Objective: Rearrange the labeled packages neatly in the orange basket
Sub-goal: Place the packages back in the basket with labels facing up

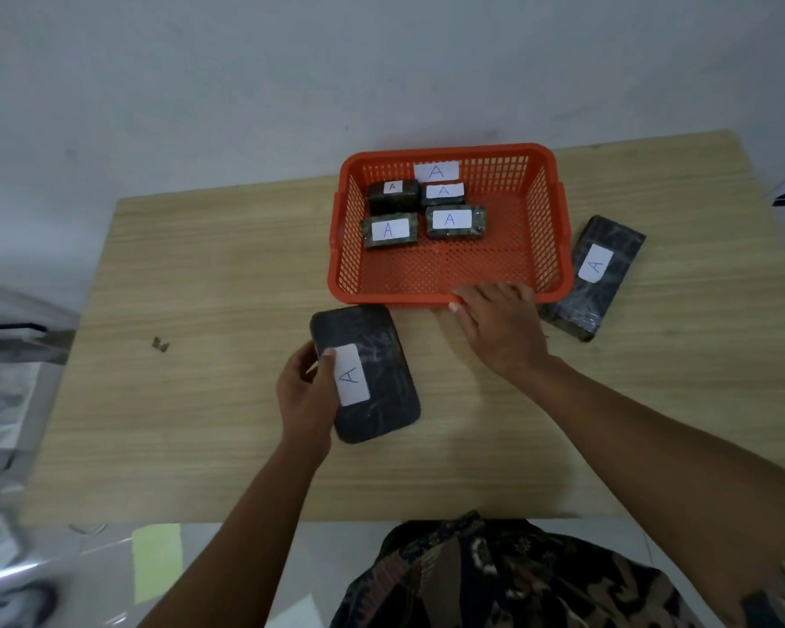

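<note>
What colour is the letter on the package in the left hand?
Blue, on a white label, clearest in the head view.

Plain room: wooden table [200, 274] against bare wall [245, 83].

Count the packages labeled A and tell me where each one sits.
6: four small ones in the orange basket, one in the left hand, one on the table right of the basket.

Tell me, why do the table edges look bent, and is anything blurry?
Head view: the wide-angle lens bows the wooden table; the left margin is smeared; the orange basket and its A labels stay readable; soft, even light, faint shadows under the right hand.
</note>
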The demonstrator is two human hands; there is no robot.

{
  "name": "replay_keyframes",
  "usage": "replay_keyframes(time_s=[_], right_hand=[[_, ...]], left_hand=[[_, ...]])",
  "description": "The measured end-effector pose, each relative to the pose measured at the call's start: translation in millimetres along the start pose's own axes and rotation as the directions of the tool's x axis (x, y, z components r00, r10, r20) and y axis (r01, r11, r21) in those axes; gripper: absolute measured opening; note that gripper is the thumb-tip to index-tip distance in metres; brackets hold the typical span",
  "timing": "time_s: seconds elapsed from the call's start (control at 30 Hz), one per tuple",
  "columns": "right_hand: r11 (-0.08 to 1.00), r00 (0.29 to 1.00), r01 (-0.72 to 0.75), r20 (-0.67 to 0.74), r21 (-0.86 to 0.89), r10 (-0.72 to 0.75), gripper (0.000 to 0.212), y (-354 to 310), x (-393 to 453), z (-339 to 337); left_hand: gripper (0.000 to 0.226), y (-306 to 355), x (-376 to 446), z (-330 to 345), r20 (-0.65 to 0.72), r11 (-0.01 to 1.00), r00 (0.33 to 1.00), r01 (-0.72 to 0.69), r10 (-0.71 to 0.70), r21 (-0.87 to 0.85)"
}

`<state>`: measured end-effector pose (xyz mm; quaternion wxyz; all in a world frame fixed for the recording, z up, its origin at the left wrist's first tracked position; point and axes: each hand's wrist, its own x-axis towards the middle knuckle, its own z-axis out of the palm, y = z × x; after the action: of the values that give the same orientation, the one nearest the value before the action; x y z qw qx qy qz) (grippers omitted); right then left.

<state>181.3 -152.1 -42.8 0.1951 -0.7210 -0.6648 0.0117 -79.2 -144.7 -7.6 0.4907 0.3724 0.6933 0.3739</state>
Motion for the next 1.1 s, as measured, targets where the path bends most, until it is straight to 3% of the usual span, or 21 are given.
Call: replay_keyframes(time_s=[0.13,0.27,0.53,0.7,0.93,1.0,1.1], right_hand=[[1.0,0.999,0.016,-0.035,-0.023,-0.017,0.028,2,-1,2],[0.999,0.998,0.025,-0.063,-0.027,-0.027,0.028,2,-1,2],[0.999,0.996,0.018,-0.083,-0.035,-0.021,0.027,3,0,5],[1.0,0.998,0.009,-0.06,-0.022,-0.01,0.026,4,-1,4],[1.0,0.997,0.002,-0.073,-0.001,-0.002,0.025,2,0,4],[1.0,0.998,-0.011,-0.064,-0.014,0.01,0.026,2,0,6],[0.999,0.998,-0.034,-0.046,-0.023,0.033,0.029,3,0,8]], left_hand=[[0.033,33,6,-5,0.174,0.885,0.928,-0.368,0.33,0.285],[0.036,72,27,-2,0.43,0.637,0.763,-0.643,0.483,0.425],[0.036,163,87,41,0.669,0.484,0.609,-0.779,0.427,0.399],[0.026,175,113,88,0.812,0.297,0.48,-0.87,0.33,0.393],[0.033,178,140,134,0.898,0.252,0.379,-0.913,0.224,0.322],[0.035,174,148,141,0.911,0.231,0.38,-0.912,0.163,0.339],[0.032,158,158,146,0.915,0.293,0.399,-0.882,0.05,0.369]])
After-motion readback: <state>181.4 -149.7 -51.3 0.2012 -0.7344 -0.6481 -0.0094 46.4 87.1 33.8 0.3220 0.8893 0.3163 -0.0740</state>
